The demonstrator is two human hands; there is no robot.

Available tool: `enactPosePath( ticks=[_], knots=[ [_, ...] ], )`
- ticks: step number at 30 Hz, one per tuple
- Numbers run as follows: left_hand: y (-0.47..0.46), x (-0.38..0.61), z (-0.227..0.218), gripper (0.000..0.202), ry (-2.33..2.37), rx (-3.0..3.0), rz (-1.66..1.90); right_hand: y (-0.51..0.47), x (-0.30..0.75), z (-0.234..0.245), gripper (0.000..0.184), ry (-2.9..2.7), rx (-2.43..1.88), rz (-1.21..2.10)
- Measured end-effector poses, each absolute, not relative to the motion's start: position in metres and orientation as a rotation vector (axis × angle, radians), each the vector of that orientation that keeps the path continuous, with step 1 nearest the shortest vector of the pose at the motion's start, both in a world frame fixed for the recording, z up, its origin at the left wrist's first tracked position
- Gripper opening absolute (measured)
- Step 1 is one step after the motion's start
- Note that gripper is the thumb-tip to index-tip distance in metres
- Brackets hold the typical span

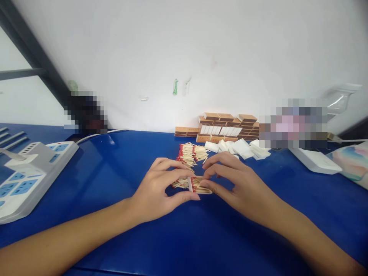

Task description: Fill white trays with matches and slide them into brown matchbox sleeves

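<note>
A white matchbox tray [190, 185] full of red-tipped matches [197, 184] is between my two hands, low over the blue table. My left hand [161, 184] grips the tray's left end between thumb and index finger. At its right end my right hand [234, 177] is closed in, the thumb lying over the matches and the curled fingers by the far edge. Just behind, a loose pile of matches [188, 154] lies on the table, with more matches [180, 183] partly hidden by my left fingers.
Several white empty trays [243, 148] lie behind my right hand. Brown matchboxes [211, 138] are stacked against the white wall [161, 46]. A power strip [40, 176] is on the left of the blue table [129, 245]; a white box-like device [316, 161] is at right.
</note>
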State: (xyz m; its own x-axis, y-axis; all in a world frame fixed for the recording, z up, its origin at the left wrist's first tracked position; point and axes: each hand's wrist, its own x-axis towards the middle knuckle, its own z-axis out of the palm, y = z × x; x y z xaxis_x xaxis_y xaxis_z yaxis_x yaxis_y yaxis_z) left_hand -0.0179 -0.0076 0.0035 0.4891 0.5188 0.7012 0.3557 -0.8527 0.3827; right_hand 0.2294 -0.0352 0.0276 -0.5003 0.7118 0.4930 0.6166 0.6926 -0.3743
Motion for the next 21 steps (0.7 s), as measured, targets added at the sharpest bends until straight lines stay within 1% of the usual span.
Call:
enactPosePath(
  ticks=[6,12,21],
  knots=[
    [-0.0076,-0.0180,0.0053,0.036,0.838,2.481,1.316,-0.0353,0.2302,0.0272,0.003,-2.286,-1.010,0.165],
    [-0.0075,-0.0178,0.0043,0.039,0.755,2.561,1.294,-0.0343,0.2310,0.0240,0.005,-2.318,-1.021,0.210],
    [-0.0068,-0.0185,0.0036,0.040,0.809,2.504,1.294,-0.0354,0.2265,0.0250,0.004,-2.272,-0.983,0.175]
  ],
)
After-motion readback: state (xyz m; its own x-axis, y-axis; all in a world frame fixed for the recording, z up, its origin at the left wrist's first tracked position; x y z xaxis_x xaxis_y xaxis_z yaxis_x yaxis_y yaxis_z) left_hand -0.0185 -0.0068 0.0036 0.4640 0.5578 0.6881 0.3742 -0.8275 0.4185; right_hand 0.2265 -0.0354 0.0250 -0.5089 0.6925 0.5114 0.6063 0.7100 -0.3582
